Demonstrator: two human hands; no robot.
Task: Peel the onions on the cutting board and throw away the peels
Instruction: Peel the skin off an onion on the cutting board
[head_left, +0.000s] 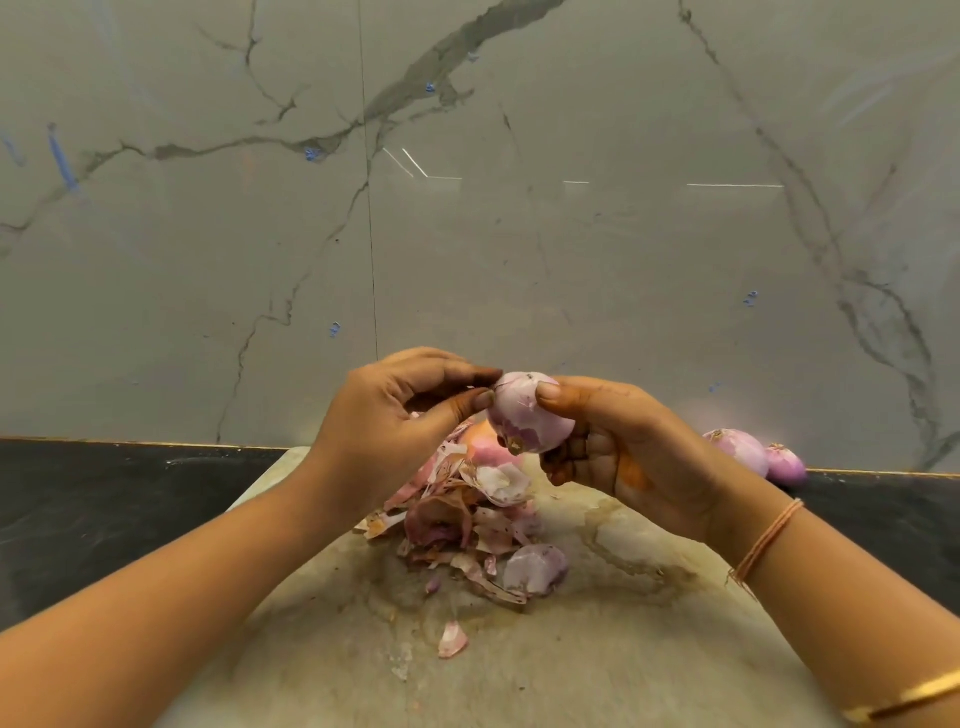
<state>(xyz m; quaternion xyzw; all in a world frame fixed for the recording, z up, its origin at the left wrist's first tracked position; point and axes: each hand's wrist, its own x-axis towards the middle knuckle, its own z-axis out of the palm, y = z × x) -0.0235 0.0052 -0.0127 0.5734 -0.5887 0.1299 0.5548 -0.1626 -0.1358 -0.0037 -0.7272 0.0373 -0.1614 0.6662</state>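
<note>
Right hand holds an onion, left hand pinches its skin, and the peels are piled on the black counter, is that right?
Not quite. The head view shows the peels piled on the cutting board, not on the black counter. The rest holds: the right hand holds an onion and the left hand pinches its skin.

A kitchen: marble-tiled wall, black counter, stained cutting board.

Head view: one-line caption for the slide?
Right hand holds an onion above the cutting board while the left hand pinches its skin; peels pile below.
</note>
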